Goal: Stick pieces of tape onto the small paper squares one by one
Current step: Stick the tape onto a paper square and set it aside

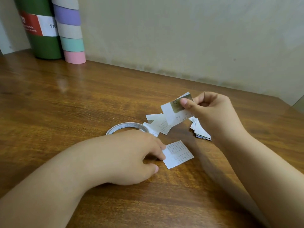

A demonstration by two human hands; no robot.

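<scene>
Worktop: brown wood with darker grain streaks and a glossy sheen. Wall: pale beige, mottled darker along its base. Green cylinder: dark green, with a label half red with white lettering, half white with dark lettering. Striped cylinder: bands of off-white, lilac, beige, mint and pink. Tape roll: translucent whitish, faint grey print inside the ring. Flat paper square: white, covered in rows of small grey characters. Raised paper piece: white with grey print and an olive-brown patch.
</scene>
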